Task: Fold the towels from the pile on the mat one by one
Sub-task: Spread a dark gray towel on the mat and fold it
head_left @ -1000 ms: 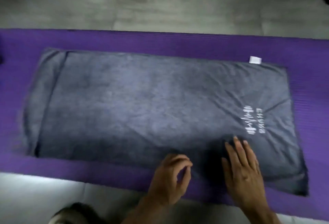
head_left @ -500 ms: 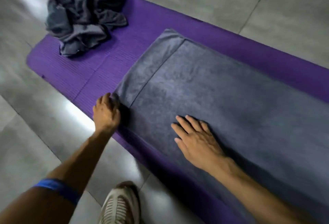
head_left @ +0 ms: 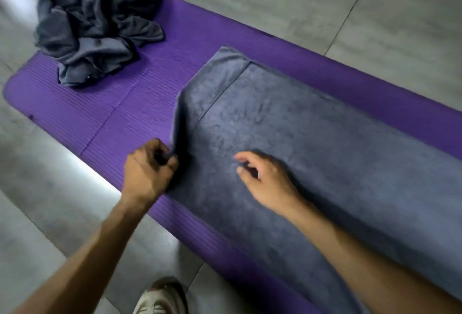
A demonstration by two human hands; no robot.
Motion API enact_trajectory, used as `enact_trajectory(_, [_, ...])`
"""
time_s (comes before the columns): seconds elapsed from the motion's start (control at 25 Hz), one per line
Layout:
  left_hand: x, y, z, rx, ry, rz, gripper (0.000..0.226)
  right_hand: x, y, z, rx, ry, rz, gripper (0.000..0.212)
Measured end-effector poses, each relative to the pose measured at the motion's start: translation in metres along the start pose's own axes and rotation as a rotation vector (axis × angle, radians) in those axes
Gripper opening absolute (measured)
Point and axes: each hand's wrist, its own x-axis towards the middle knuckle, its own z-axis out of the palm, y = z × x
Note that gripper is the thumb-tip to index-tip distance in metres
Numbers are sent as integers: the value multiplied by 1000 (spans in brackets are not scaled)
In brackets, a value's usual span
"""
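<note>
Towel (head_left: 312, 153), grey and laid flat, takes up the right half of the purple mat (head_left: 105, 113) in the head view. Its long axis runs along the mat, from the upper left near the middle of the frame down and away to the lower right, where it passes out of the picture. It lies in two layers: the upper layer stops short of the left end, so a narrower strip of the lower layer shows beyond its straight edge. That left end points toward the pile of towels (head_left: 97, 31), a crumpled grey heap on the far left end of the mat, well apart from the spread one.

The left hand (head_left: 150, 168) is at the near left corner of the spread towel, fingers curled tight and pinching the corner; the cloth's left edge is lifted there into a raised ridge that runs up from the hand. The right hand (head_left: 265, 178) is over the towel's upper layer, just beside the left hand, with fingers loosely bent and spread and nothing held. Blur hides whether its fingertips touch the cloth. Both bare forearms reach in from the bottom of the frame.

The mat lies on a grey tiled floor (head_left: 325, 1). A pale shoe (head_left: 160, 298) stands on the floor at the bottom edge, just beside the mat's near border.
</note>
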Motion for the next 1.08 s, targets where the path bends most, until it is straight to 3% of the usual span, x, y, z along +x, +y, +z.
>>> enact_trajectory(0.12, [-67, 57, 35, 150, -107, 474, 15, 26, -1, -31, 608, 113, 380, 35])
enact_trajectory(0.2, [-115, 88, 65, 185, -180, 642, 10, 35, 1, -54, 706, 114, 477, 62])
enact_trajectory(0.28, [-157, 110, 92, 205, -246, 731, 9, 33, 9, -74, 654, 167, 604, 81])
enact_trajectory(0.36, [-189, 118, 110, 193, -310, 763, 13, 28, 22, -90, 647, 348, 722, 76])
enact_trajectory(0.44, [-207, 119, 116, 155, -349, 769, 12, 21, 39, -104, 800, 526, 724, 55])
enact_trajectory(0.6, [-220, 118, 116, 121, -320, 785, 4, -6, 60, -140, 1122, 523, 619, 45])
enact_trajectory(0.8, [-237, 136, 117, 50, -333, 846, 6, -70, 96, -186, 1221, 803, 573, 44])
enact_trajectory(0.96, [-260, 147, 131, 46, -389, 862, 10, -73, 112, -209, 1080, 645, 677, 48])
enact_trajectory(1.08, [-273, 158, 137, 6, -418, 872, 14, -70, 114, -224, 1067, 678, 652, 46])
